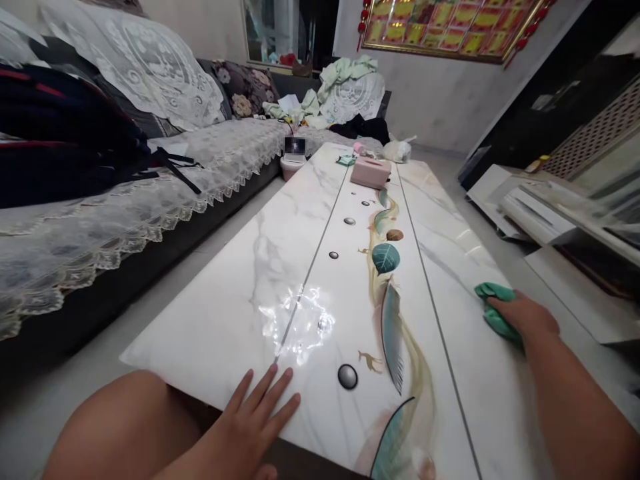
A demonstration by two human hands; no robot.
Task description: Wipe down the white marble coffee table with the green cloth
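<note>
A green cloth (496,308) is bunched under my right hand (530,315) at the right edge of the long coffee table. The fingers of that hand are closed on the cloth. My left hand (260,413) lies with its fingers spread on the near edge of the table, holding nothing. The tabletop (225,300) has a glossy white marble look, with printed leaves, round dots and a deer along its middle. A bright light reflection shows just beyond my left fingertips.
On the table's far end stand a pink tissue box (370,172), a small green packet (346,160) and a plastic bag (399,151). A lace-covered sofa (150,193) with a dark backpack (60,140) runs along the left. At right stands a low white cabinet (540,213).
</note>
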